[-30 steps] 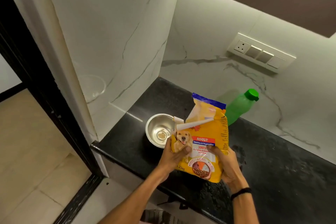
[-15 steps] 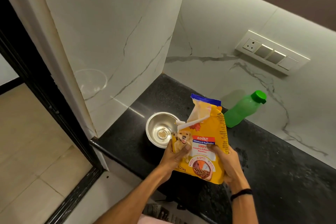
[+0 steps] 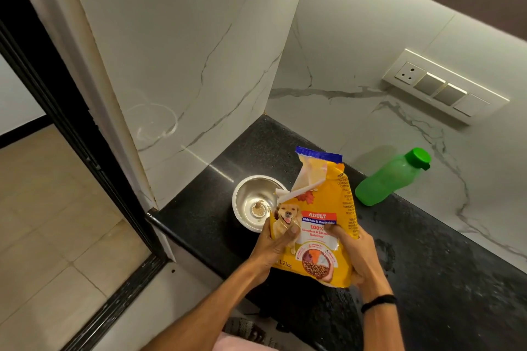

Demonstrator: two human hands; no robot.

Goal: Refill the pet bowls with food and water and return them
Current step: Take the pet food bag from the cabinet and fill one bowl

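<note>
Black counter [image 3: 456, 279], marble walls [image 3: 199, 51], bowl [image 3: 245, 196], bag [image 3: 322, 208]

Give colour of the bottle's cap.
Green, a darker shade than the bottle body; cap shows clearly in the head view.

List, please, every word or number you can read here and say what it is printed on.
"ADULT": food bag, red panel.
"Chicken & Vegetables": blue band beneath.
"100% Complete & Balan... Nutrition": below, partly behind the right hand.
"1.2 kg": bag's bottom corner.
Fine print on the bag's side: too small to read.
Bottle: none.
</note>
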